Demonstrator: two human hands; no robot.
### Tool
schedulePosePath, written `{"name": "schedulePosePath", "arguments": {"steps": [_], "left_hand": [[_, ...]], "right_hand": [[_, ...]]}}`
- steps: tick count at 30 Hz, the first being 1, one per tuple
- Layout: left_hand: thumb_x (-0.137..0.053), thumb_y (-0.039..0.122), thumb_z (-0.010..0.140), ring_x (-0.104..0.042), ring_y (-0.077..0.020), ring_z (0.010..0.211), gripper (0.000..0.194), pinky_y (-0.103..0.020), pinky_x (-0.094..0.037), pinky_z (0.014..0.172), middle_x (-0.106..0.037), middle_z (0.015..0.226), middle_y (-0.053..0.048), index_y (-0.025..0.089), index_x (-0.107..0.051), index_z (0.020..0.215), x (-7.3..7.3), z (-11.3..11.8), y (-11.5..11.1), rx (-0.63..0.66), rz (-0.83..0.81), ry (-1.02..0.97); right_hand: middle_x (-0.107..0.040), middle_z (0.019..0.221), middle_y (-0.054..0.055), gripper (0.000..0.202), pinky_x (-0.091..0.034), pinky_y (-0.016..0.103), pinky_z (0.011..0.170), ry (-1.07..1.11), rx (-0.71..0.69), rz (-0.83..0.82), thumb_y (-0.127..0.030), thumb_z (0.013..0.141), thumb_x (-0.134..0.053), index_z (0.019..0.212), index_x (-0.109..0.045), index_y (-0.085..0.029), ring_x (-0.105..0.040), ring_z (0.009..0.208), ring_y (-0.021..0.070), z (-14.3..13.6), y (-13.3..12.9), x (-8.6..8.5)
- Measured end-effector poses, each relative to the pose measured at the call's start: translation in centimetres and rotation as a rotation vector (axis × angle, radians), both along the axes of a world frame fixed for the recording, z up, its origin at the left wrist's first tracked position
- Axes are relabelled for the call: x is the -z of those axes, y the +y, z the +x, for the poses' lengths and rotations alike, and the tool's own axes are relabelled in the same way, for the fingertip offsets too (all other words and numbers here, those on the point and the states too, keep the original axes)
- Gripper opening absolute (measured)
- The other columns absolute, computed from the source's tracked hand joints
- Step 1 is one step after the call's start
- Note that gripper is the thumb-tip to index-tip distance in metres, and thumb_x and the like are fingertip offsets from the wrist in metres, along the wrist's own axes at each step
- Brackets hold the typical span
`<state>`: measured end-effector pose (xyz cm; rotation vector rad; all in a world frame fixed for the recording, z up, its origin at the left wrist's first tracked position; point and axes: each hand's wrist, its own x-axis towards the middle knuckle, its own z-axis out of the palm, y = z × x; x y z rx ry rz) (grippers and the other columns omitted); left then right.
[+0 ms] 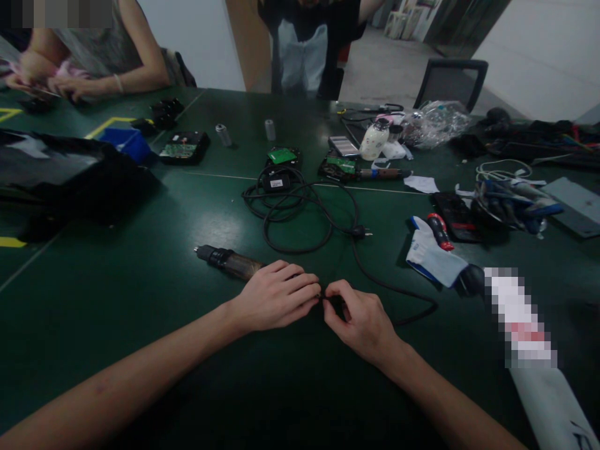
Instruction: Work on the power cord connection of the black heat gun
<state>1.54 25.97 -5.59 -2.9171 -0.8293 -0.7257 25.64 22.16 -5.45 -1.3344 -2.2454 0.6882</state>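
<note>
An electric screwdriver (239,265) lies on the green table, its black tip pointing left. My left hand (276,295) is wrapped over the rear part of its body, hiding that end. Close beside its fingertips, my right hand (359,315) pinches a small dark piece at the screwdriver's rear end, seemingly the cable end; the fingers hide most of it. A black cable (300,250) with a power plug (360,232) and an adapter (276,182) is coiled behind my hands.
Circuit boards in black housings (182,148), two metal cylinders (224,135) and a second screwdriver (382,174) stand farther back. At right are a glove (434,256), a red-black screwdriver (440,231) and a white bottle (375,139). Two people are across the table.
</note>
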Motion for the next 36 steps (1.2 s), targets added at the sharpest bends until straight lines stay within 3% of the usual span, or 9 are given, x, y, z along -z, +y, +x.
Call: {"name": "schedulePosePath", "arguments": {"steps": [6, 10, 36], "left_hand": [[-0.061, 0.034, 0.1, -0.066, -0.0211, 0.106, 0.028, -0.037, -0.05, 0.086, -0.072, 0.124, -0.002, 0.022, -0.065, 0.125, 0.13, -0.07, 0.01, 0.011, 0.012, 0.0], [-0.06, 0.035, 0.102, -0.066, -0.0206, 0.106, 0.022, -0.037, -0.05, 0.086, -0.073, 0.123, -0.003, 0.021, -0.067, 0.118, 0.1, -0.05, 0.04, -0.005, 0.019, 0.012], [-0.059, 0.032, 0.103, -0.066, -0.021, 0.107, 0.021, -0.037, -0.05, 0.088, -0.073, 0.125, -0.003, 0.021, -0.065, 0.119, -0.13, -0.12, -0.02, 0.003, -0.011, 0.017]], "right_hand": [[-0.065, 0.078, -0.004, 0.007, -0.039, 0.026, 0.057, 0.01, -0.009, -0.013, -0.023, 0.099, -0.06, 0.105, -0.055, -0.024, -0.057, 0.056, 0.0116, 0.01, 0.05, -0.2], [-0.066, 0.079, -0.004, 0.006, -0.04, 0.026, 0.058, 0.006, -0.012, -0.008, -0.023, 0.099, -0.059, 0.104, -0.055, -0.024, -0.059, 0.058, 0.0123, -0.05, 0.06, -0.39], [-0.067, 0.08, -0.003, 0.007, -0.041, 0.027, 0.059, -0.008, -0.006, 0.015, -0.023, 0.099, -0.06, 0.106, -0.056, -0.024, -0.06, 0.058, 0.0127, -0.01, 0.01, -0.21]]}}
